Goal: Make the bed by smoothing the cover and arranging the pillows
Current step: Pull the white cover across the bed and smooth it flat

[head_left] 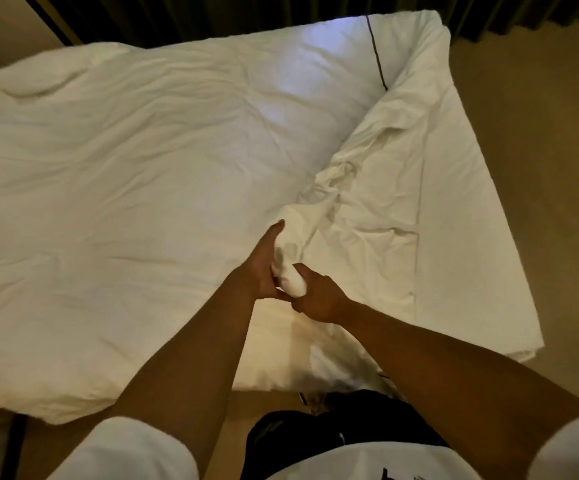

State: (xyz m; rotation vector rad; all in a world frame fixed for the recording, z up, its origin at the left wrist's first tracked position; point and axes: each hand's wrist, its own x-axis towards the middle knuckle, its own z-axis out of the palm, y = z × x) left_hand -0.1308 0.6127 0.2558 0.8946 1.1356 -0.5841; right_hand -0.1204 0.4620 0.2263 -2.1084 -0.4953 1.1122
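A white cover point(135, 188) lies wrinkled across most of the bed. Its right-hand part is folded back in a creased ridge, and a bunched corner point(290, 268) rises near the bed's front edge. My left hand point(264, 265) grips that bunch from the left, thumb up along the cloth. My right hand point(316, 296) grips its lower end from the right. Beneath the fold shows a white sheet point(454, 244). A rounded pillow-like bulge point(35, 79) sits at the far left corner. A thin dark piping line point(376, 53) runs across the cover at the far right.
Dark curtains point(281, 12) hang behind the bed. Beige carpet point(541, 150) lies to the right of the bed and in front of it. A pale wall point(4, 26) with a dark strip stands at the far left. My dark trousers press against the bed's front edge.
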